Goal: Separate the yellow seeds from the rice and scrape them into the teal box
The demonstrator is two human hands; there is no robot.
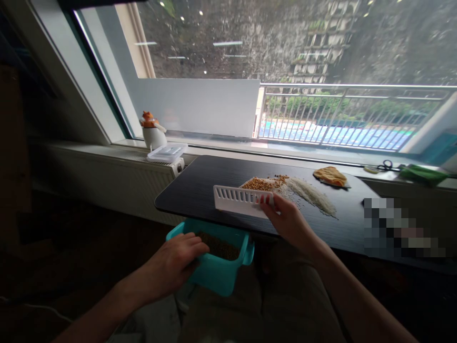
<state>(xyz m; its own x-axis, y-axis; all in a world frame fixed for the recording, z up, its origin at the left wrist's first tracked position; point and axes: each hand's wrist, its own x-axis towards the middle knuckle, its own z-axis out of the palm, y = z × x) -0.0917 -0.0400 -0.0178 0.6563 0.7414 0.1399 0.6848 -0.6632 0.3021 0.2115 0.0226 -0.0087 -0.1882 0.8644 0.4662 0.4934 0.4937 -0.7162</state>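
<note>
My right hand [289, 219] grips one end of a white slotted plastic strip [235, 205], held on its long edge near the front of the dark table [194, 183]. Below the table edge, my left hand [180, 257] is closed over the near left rim of a teal plastic bin [216, 275]. Small greenish-brown grains [221, 247] lie in the bin. Behind the strip is a heap of orange-yellow kernels [262, 183], partly hidden by it. White rice-like grains [314, 196] spread to the right of the heap.
A folded tan cloth [331, 176] lies at the table's back right. On the radiator at left are a clear plastic lid or box [167, 152] and a white pot with an orange figure [153, 136]. Black-handled scissors [385, 165] and green material [423, 175] rest by the window.
</note>
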